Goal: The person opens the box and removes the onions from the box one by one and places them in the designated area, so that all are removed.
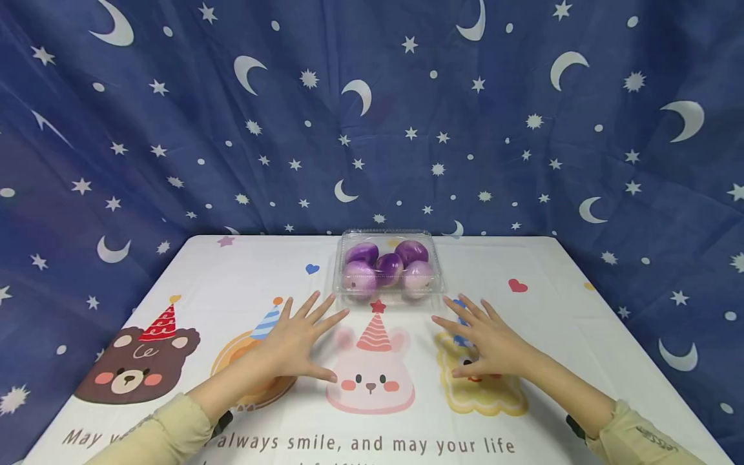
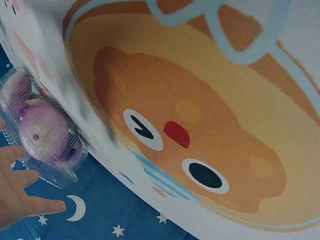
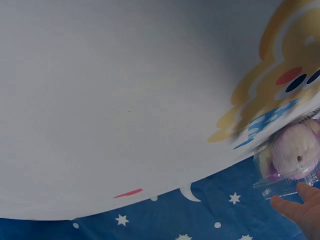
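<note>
A clear plastic box with several purple, round onion-like items inside sits at the back middle of the table, its lid apparently down. The left hand, fingers spread, is in front of the box and to its left, holding nothing. To the box's front right, the right hand is also spread and holds nothing. Neither hand touches the box. The left wrist view shows the box past the fingers of the left hand; the right wrist view shows it beside the right hand.
The white tablecloth carries printed cartoon figures, among them a brown bear and a pink rabbit, with lettering near the front. A dark blue curtain with moons and stars stands behind the table and along its sides.
</note>
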`<state>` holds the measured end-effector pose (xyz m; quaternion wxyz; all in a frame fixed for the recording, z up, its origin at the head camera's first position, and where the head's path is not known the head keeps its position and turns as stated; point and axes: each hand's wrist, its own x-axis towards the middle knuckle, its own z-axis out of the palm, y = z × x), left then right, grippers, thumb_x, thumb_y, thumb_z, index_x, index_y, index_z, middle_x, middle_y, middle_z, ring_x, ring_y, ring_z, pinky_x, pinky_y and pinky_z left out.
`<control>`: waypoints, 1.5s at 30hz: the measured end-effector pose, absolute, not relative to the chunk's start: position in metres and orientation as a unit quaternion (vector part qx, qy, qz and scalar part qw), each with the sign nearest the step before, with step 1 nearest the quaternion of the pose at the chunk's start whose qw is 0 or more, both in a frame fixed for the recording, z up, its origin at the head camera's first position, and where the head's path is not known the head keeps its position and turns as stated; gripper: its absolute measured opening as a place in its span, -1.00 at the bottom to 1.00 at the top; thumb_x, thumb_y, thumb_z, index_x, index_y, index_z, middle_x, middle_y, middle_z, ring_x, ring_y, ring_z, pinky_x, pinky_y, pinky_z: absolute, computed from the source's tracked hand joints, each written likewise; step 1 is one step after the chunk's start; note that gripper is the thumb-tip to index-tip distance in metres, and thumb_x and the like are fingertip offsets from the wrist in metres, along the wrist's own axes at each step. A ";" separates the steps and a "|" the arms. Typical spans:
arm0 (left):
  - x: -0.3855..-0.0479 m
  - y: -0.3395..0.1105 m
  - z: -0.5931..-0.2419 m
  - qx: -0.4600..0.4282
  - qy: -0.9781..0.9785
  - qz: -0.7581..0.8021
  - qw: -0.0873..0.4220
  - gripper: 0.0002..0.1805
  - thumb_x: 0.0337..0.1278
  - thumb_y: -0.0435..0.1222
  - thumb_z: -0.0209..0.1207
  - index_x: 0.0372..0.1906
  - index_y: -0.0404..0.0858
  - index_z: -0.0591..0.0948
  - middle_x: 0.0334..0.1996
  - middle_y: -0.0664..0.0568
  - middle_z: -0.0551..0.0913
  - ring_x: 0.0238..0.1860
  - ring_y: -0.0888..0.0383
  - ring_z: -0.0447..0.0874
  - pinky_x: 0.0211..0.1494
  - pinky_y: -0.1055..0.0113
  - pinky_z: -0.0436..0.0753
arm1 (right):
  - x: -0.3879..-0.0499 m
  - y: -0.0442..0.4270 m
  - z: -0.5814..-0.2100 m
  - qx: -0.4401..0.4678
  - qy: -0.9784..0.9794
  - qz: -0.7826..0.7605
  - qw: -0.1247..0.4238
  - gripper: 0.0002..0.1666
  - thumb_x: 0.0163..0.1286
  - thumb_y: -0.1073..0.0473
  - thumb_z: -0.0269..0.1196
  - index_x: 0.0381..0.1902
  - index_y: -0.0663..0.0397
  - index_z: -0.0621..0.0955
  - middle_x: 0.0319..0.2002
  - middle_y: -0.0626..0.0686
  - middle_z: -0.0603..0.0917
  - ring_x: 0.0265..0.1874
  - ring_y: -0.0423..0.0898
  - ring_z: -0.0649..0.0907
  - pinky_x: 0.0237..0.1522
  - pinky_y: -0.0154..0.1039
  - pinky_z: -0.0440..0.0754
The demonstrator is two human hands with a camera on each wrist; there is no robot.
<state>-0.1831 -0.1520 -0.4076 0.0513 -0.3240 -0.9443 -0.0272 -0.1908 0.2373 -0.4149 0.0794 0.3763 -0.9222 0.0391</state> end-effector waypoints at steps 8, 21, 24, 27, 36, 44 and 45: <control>-0.184 -0.157 -0.408 -0.327 -0.942 -0.017 0.070 0.20 -0.48 0.47 0.23 0.44 0.06 0.19 0.47 -0.09 0.10 0.47 -0.23 -0.04 0.26 -0.49 0.05 | -0.191 0.233 -0.412 0.388 -0.917 0.051 0.075 0.14 -0.14 -0.48 0.32 0.39 -0.20 0.29 0.45 0.17 0.15 0.39 0.30 0.16 0.19 0.45 0.21; -0.185 -0.157 -0.404 -0.335 -0.937 -0.034 0.095 0.11 -0.37 0.36 0.29 0.42 0.00 0.24 0.39 -0.16 0.28 0.34 -0.28 0.26 0.24 -0.27 0.35 | -0.195 0.238 -0.416 0.405 -0.906 0.057 0.106 0.05 -0.12 -0.23 0.46 0.34 -0.04 0.37 0.37 0.23 0.28 0.27 0.30 0.36 0.15 0.30 0.40; -0.186 -0.157 -0.403 -0.327 -0.938 -0.044 0.107 0.07 -0.35 0.34 0.30 0.39 0.00 0.28 0.32 -0.17 0.37 0.28 -0.27 0.36 0.25 -0.16 0.41 | -0.196 0.238 -0.417 0.404 -0.905 0.057 0.122 -0.03 -0.09 -0.18 0.47 0.28 0.00 0.43 0.33 0.24 0.35 0.22 0.29 0.43 0.11 0.27 0.45; -0.186 -0.156 -0.400 -0.315 -0.941 -0.053 0.114 0.00 -0.33 0.30 0.32 0.34 -0.03 0.37 0.25 -0.16 0.46 0.22 -0.24 0.44 0.20 -0.11 0.48 | -0.197 0.237 -0.417 0.396 -0.907 0.058 0.127 -0.11 -0.05 -0.14 0.45 0.24 0.03 0.46 0.28 0.24 0.42 0.19 0.26 0.47 0.10 0.23 0.48; -0.192 -0.159 -0.401 -0.277 -0.950 -0.077 0.119 -0.46 -0.03 -0.04 0.32 0.09 -0.16 0.59 -0.02 -0.08 0.66 0.01 -0.06 0.63 0.01 0.05 0.63 | -0.201 0.229 -0.412 0.377 -0.915 0.058 0.127 -0.36 0.10 0.00 0.40 0.14 0.06 0.55 0.19 0.21 0.52 0.16 0.21 0.51 0.10 0.18 0.50; -0.195 -0.159 -0.399 -0.246 -0.953 -0.134 0.111 -0.60 0.05 -0.08 0.28 0.00 -0.15 0.64 -0.11 -0.01 0.73 -0.10 0.01 0.70 -0.18 0.10 0.67 | -0.209 0.225 -0.406 0.391 -0.903 0.046 0.171 -0.48 0.04 0.11 0.44 0.01 0.07 0.63 0.06 0.18 0.62 0.04 0.15 0.59 0.05 0.12 0.55; -0.195 -0.159 -0.398 -0.242 -0.954 -0.144 0.108 -0.61 0.05 -0.09 0.28 -0.01 -0.16 0.65 -0.12 -0.01 0.73 -0.11 0.02 0.71 -0.16 0.10 0.67 | -0.210 0.224 -0.404 0.393 -0.901 0.048 0.177 -0.49 0.04 0.13 0.44 0.00 0.07 0.63 0.04 0.17 0.63 0.03 0.14 0.60 0.04 0.11 0.55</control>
